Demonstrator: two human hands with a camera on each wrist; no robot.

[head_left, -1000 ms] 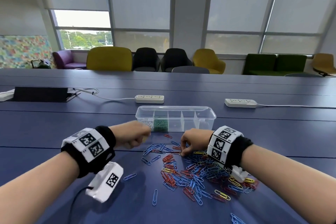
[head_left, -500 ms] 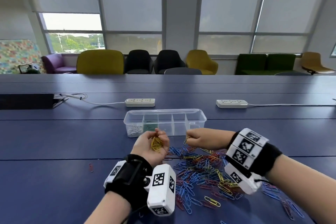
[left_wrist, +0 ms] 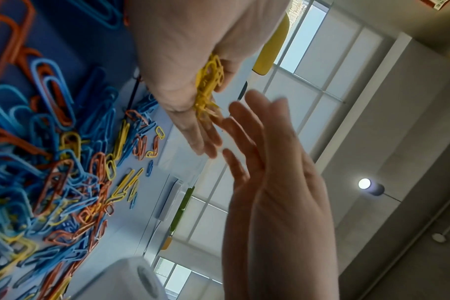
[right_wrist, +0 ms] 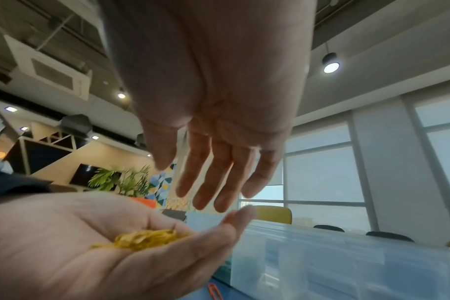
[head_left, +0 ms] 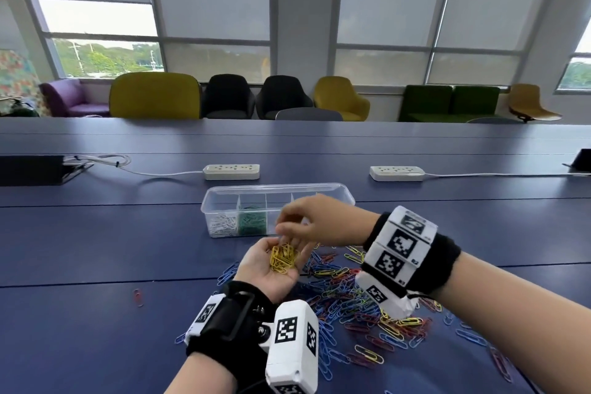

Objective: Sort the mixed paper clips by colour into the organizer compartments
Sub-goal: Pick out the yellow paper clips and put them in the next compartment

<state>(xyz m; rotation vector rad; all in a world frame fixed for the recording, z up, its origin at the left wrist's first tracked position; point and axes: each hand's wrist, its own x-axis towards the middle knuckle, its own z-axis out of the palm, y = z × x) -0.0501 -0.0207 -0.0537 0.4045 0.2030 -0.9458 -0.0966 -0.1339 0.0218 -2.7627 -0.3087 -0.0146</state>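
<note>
Right hand [head_left: 315,221] blocks the organizer [head_left: 224,198] — left side open.

Yellow clips [head_left: 282,257]; blue table [head_left: 96,249]; white [head_left: 222,224] and green clips [head_left: 252,221].

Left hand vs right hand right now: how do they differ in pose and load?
1. The left hand lies palm up and cupped; the right hand hangs above it, palm down.
2. The left hand carries a heap of yellow clips; the right hand's fingers are spread and hold nothing visible.
3. The left hand is nearer the person; the right hand partly hides the organizer.

Both hover above the table, off the mixed pile.
</note>
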